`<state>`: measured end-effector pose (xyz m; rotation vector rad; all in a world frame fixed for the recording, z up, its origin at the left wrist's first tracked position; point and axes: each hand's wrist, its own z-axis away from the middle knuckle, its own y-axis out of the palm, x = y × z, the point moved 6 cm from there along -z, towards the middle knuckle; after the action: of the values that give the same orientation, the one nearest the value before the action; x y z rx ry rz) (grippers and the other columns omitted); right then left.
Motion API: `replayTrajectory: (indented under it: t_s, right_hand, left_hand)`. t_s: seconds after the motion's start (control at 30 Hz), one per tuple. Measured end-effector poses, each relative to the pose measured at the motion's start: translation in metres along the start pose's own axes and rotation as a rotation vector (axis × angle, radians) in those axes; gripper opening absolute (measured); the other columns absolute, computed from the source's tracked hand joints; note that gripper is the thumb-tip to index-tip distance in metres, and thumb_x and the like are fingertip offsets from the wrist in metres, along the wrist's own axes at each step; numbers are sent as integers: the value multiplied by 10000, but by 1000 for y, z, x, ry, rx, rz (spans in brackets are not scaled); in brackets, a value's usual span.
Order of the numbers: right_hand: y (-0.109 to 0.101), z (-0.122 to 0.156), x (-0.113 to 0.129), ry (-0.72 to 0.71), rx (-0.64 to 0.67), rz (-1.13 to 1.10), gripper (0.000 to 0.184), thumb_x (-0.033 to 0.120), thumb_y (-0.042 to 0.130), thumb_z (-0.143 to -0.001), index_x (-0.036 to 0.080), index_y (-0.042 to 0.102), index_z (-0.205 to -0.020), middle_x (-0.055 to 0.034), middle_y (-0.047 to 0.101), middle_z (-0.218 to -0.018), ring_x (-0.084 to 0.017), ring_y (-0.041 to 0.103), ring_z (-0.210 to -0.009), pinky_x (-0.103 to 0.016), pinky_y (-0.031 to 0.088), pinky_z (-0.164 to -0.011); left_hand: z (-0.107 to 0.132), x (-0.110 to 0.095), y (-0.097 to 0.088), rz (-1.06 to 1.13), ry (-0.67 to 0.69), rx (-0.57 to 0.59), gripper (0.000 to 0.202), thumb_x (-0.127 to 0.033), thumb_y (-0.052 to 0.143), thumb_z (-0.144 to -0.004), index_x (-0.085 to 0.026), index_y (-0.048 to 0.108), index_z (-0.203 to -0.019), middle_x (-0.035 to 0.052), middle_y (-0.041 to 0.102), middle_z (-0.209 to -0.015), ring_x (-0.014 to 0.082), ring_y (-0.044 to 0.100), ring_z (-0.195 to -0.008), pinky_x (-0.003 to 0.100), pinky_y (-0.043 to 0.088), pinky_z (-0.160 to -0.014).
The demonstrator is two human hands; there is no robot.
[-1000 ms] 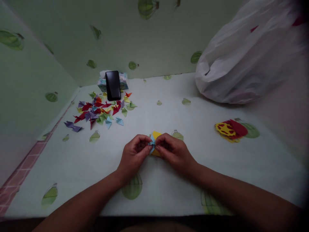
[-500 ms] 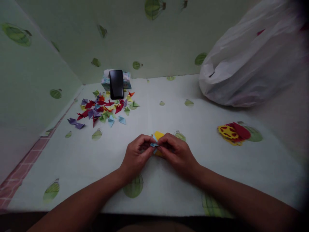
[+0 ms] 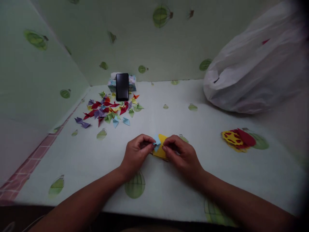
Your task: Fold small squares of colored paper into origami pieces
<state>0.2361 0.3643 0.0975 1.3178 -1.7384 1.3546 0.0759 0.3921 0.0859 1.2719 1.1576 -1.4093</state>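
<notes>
Between the thumb and fingers of my left hand [image 3: 138, 153] is a small light-blue folded paper piece [image 3: 157, 142], like an origami crane in shape. Yellow paper [image 3: 161, 154] lies on the table right under it, partly covered by both hands. My right hand [image 3: 182, 154] is closed in a pinch at the yellow paper's right side, a little apart from the blue piece. Whether anything sits between its fingertips is hidden.
Several colourful folded paper pieces [image 3: 106, 111] lie at the far left. Behind them a phone [image 3: 122, 87] leans on a tissue box [image 3: 132, 83]. Yellow and red paper cutouts [image 3: 238, 139] lie at the right, and a big white plastic bag [image 3: 248, 71] stands behind them.
My right hand has moved off the blue paper, slightly to the right. The left hand keeps its pinch, and more of the blue and yellow paper shows. The whole view has shifted a little.
</notes>
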Motion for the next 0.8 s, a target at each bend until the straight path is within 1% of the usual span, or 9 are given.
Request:
replayTrajectory:
  t_s: [0.07, 0.13, 0.27, 0.4, 0.47, 0.53, 0.57, 0.63, 0.8]
  right_hand:
    - [-2, 0, -4, 55, -26, -37, 20, 197, 561, -890, 196, 560, -909, -14, 581, -767, -133, 541, -655, -270, 445, -586]
    - [-3, 0, -8, 93, -31, -60, 64, 235, 566, -896, 193, 565, -945, -19, 590, -770, -135, 545, -646, -271, 454, -571]
    - [-5, 0, -12, 123, -50, -101, 106, 278, 565, -904, 189, 579, -959, -23, 597, -758, -135, 552, -630, -268, 469, -557]
    - [-5, 0, -15, 175, -56, -160, 151, 326, 571, -901, 183, 588, -945, -26, 598, -745, -138, 560, -617, -267, 478, -542]
    - [-4, 0, -16, 200, -42, -184, 168, 347, 578, -894, 183, 587, -931, -23, 594, -743, -134, 550, -599, -264, 472, -528]
    - [-3, -1, -17, 211, -36, -188, 173, 354, 567, -898, 187, 593, -933, -17, 587, -738, -133, 546, -597, -268, 474, -543]
    - [-4, -2, -16, 193, -44, -167, 168, 351, 569, -894, 189, 597, -928, -16, 583, -735, -137, 547, -609, -272, 472, -554]
    - [-3, -3, -12, 137, -40, -109, 152, 332, 577, -886, 190, 611, -929, -31, 605, -780, -155, 569, -679, -288, 478, -614]
    - [3, -4, 2, -14, 3, -49, 144, 233, 639, -831, 193, 637, -970, -41, 629, -868, -162, 584, -758, -293, 469, -693]
  left_hand:
    - [-6, -1, -7, 48, -14, -60, 114, -222, 737, -728, -155, 670, -792, 15, 671, -763, 126, 610, -704, 254, 510, -680]
    - [-13, 0, -16, 103, -23, -110, 148, -228, 751, -712, -149, 654, -791, 0, 659, -749, 112, 604, -682, 244, 507, -673]
    - [-23, 2, -43, 211, -33, -228, 221, -238, 773, -670, -139, 621, -795, -23, 635, -738, 92, 597, -642, 252, 517, -684]
    - [-26, -1, -78, 173, -24, -276, 272, -256, 795, -643, -124, 627, -812, -24, 627, -751, 83, 592, -642, 250, 514, -688]
    - [-23, -4, -96, 164, -37, -335, 303, -270, 808, -614, -125, 623, -804, -30, 619, -723, 88, 591, -624, 258, 514, -679]
    - [-17, -7, -103, 140, -60, -337, 310, -269, 813, -597, -121, 625, -793, -25, 623, -712, 93, 588, -624, 262, 513, -678]
    - [-15, -9, -99, 126, -69, -290, 301, -273, 803, -613, -121, 630, -806, -16, 635, -731, 97, 592, -635, 266, 514, -682]
    - [-8, -14, -82, 84, -77, -184, 257, -264, 783, -637, -126, 629, -790, -17, 628, -708, 99, 585, -614, 263, 503, -655]
    - [0, -21, -16, 18, -49, 86, 135, -217, 710, -711, -137, 636, -790, -8, 632, -721, 104, 584, -645, 249, 475, -646]
